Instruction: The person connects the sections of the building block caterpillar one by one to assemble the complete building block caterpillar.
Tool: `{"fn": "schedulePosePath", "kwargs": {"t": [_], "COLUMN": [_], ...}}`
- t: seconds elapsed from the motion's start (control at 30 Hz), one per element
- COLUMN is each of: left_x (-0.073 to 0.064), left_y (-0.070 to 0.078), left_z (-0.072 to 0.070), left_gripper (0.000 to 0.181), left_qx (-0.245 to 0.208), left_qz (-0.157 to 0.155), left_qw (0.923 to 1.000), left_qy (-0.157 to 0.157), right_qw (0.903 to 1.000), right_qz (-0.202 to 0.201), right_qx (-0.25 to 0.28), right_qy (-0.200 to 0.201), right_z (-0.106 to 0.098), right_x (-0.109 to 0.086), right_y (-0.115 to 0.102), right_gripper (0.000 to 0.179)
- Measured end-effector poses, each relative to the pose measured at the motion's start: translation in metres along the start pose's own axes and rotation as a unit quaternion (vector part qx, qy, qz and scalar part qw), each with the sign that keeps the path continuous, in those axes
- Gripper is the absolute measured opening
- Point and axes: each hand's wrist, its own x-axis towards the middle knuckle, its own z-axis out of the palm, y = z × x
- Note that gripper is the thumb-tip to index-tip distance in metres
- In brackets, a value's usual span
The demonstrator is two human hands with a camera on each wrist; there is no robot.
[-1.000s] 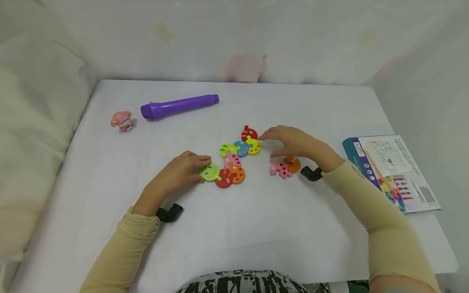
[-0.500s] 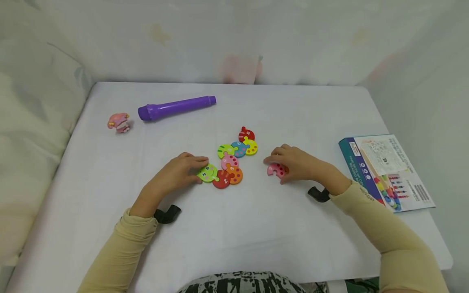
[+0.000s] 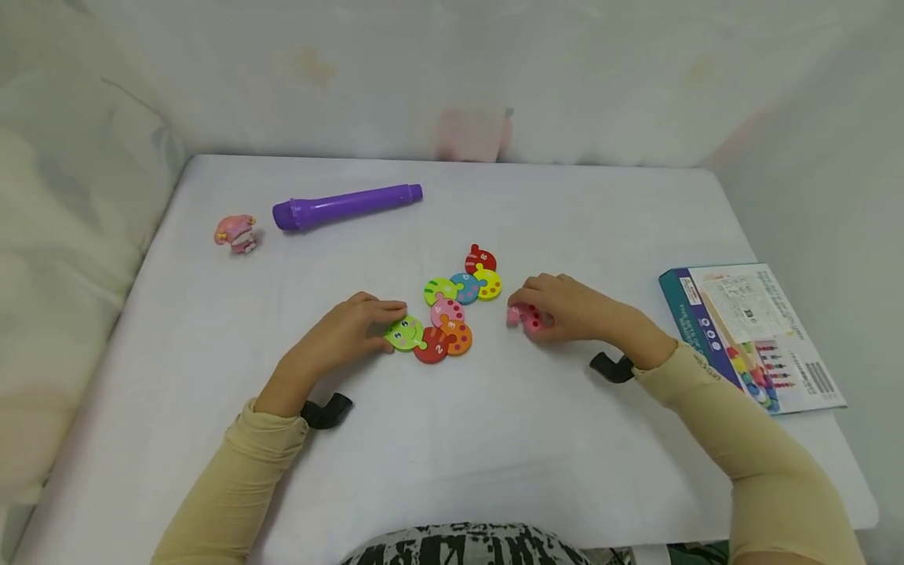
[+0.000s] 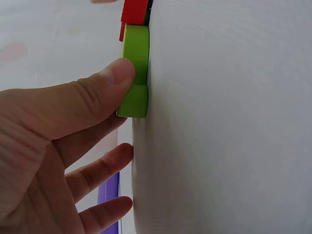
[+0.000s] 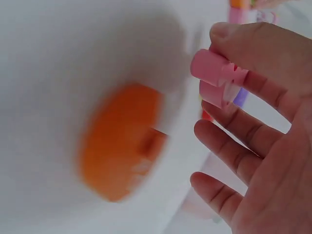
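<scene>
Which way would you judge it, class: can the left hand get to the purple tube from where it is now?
Probably yes. The left hand presses the green face piece; bare table lies between it and the purple tube, nothing blocking, though it would have to let go.

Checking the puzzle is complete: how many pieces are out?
10: eight joined in the chain the left hand touches, a pink piece pinched in the right hand, an orange piece under that hand.

**Setting: home play area**

White counter (image 3: pixel 452 471) w/ children's toys: numbered caterpillar puzzle (image 3: pixel 452 314), pink figurine (image 3: pixel 236 232), purple toy tube (image 3: pixel 346 205), toy box (image 3: pixel 752 333). Soft pale fabric surrounds the counter. Domestic, not a lab.
</scene>
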Motion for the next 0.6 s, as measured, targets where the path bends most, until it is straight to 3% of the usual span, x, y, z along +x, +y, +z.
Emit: {"fn": "schedulePosePath", "kwargs": {"t": [0.3,0.47,0.6], "left_x": [0.000,0.000,-0.001], "left_y": [-0.001,-0.001,0.000], "left_z": [0.001,0.002,0.001], "left_gripper": [0.058,0.058,0.058], "left_qx": [-0.005,-0.007,-0.004], "left_qz": [0.008,0.009,0.005], "left_qw": [0.9999,0.9999,0.9999], "left_qy": [0.006,0.007,0.008], "right_qw": [0.9989,0.9985,0.9989], "right_qz": [0.003,0.010,0.027], "right_qx": [-0.027,-0.030,-0.030], "right_qy": [0.037,0.044,0.025], "right_z": [-0.040,-0.050,-0.049], "right_x": [0.043,0.068,0.088], "right_y": [0.014,0.020,0.024], "right_gripper": [0.047,0.047,0.046]}}
